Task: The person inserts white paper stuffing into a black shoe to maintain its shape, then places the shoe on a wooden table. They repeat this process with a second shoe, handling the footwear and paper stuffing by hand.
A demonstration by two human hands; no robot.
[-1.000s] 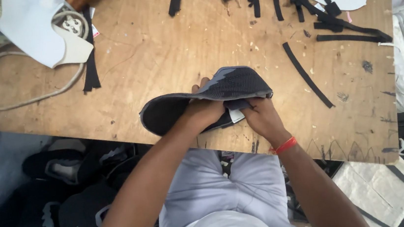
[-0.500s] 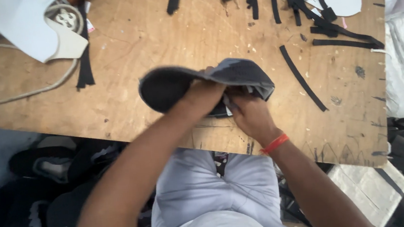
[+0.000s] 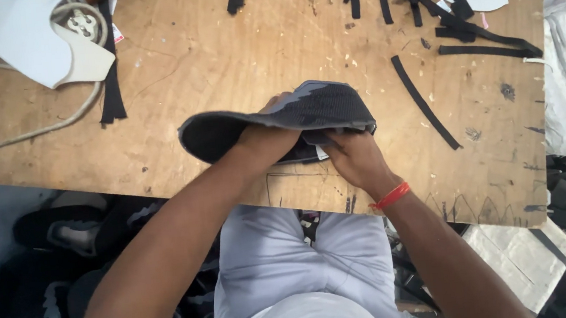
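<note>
My left hand (image 3: 264, 143) and right hand (image 3: 352, 159) both clench shoe upper (image 3: 292, 113), frame centre. Upper folded, unfinished; black strips (image 3: 423, 100) lie unused upper right.

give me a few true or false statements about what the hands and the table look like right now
1. Both hands grip one dark fabric shoe upper. True: the left hand and the right hand both hold it.
2. The right wrist is bare. False: it wears a red band.
3. Loose black strips lie on the wooden table. True.
4. The white cut piece sits at the table's near right corner. False: it lies at the far left.
5. The shoe upper is bright yellow. False: it is black and grey.
</note>
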